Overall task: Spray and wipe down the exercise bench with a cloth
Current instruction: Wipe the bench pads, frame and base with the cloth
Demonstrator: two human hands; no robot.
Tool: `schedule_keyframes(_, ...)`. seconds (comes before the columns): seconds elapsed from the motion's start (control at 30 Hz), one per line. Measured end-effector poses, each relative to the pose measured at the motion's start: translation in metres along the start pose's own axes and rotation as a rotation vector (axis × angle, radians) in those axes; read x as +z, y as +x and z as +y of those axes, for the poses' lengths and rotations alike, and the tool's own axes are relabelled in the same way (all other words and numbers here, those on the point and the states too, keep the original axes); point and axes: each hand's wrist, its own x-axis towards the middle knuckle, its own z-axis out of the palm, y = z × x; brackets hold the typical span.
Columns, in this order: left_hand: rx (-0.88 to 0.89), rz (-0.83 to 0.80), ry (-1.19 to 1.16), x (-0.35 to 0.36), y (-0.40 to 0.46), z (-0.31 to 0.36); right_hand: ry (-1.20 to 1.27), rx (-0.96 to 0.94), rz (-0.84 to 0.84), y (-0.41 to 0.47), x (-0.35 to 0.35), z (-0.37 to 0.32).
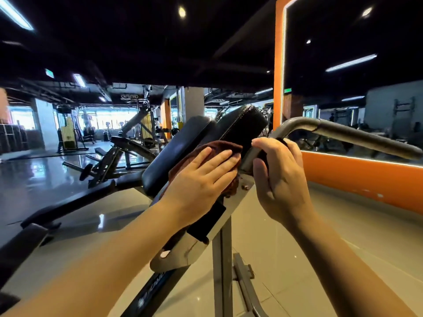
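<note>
- Exercise bench [219, 227]: grey steel frame, 2 black pads visible, left pad [174, 154] and right pad [242, 126], both tilted up. White lettering on the lower frame beam, too blurred to read.
- 1 bent grey handle bar [357, 136] runs right from the frame.
- Right hand [278, 177]: fingers curled round the bar's lower end, gripping it.
- Left hand [201, 177]: flat, fingers straight, pressing on the cloth.
- 1 brown cloth [219, 147]: under the left palm, seemingly over the gap between the pads.

Reddish-brown cloth [201, 154], black bench pads [176, 152], grey metal handlebar [343, 131], orange mirror frame [278, 65], glossy beige floor tiles [286, 236].
</note>
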Motion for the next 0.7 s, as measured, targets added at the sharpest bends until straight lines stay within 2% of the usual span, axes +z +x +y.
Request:
schedule_keyframes(0.1, 0.07, -0.019, 0.071, 0.002, -0.029, 0.014, -0.037, -0.006, -0.035, 0.0, -0.001, 0.0)
schedule_keyframes(0.27, 0.05, -0.042, 0.068, 0.002, -0.049, 0.02, -0.149, -0.049, -0.137, -0.022, -0.003, -0.007)
schedule_keyframes(0.7, -0.154, -0.041, -0.051, -0.004, -0.153, 0.058, 0.018, 0.173, -0.324, -0.14, -0.002, -0.07)
